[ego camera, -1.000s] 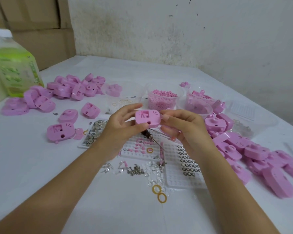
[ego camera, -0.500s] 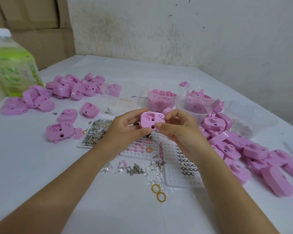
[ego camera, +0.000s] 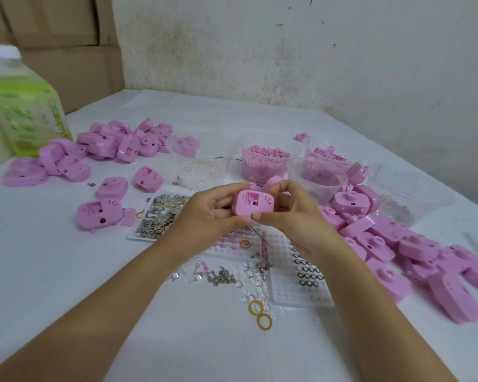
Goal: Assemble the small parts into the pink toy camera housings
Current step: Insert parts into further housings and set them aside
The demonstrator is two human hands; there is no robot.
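Left hand (ego camera: 204, 220) and right hand (ego camera: 298, 224) grasp one housing (ego camera: 253, 204) mid-frame; the upper-left heap (ego camera: 116, 144) and right heap (ego camera: 398, 244) suggest much remains.

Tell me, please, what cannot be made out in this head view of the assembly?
All in the head view:
The ends and underside of the pink housing, covered by the left hand and right hand gripping it.
The thin metal tool below, mostly hidden by both hands.
The label of the green bottle, blurred and cut by the left edge.
The metal bits in the tray, too small to identify.
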